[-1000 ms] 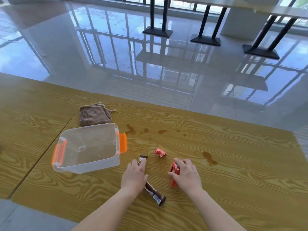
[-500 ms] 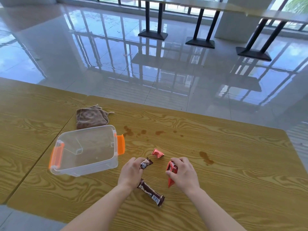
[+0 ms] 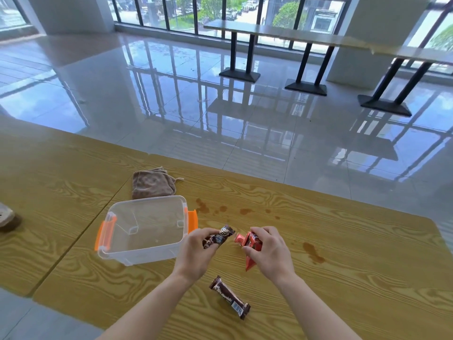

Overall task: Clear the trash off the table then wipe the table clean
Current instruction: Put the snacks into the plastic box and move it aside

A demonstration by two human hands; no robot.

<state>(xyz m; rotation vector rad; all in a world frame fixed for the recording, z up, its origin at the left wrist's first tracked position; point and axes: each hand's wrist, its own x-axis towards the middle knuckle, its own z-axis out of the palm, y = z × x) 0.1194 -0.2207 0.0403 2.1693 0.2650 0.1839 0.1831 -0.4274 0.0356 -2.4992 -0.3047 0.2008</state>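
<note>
Wrappers in both grips: left grip pinches a dark wrapper just right of the clear bin; right grip curls round a red wrapper, both over the tabletop. A brown bar wrapper lies nearer, between the forearms.

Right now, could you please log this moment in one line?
left hand: holds dark wrapper | right hand: holds red wrapper | brown bar: on table | bin: empty | stains: unwiped

Bright daylight from the far windows; strong glare and mirror reflections on the glossy floor; soft shadows on the wooden table; wide-angle bowing at edges; slight overall softness
</note>
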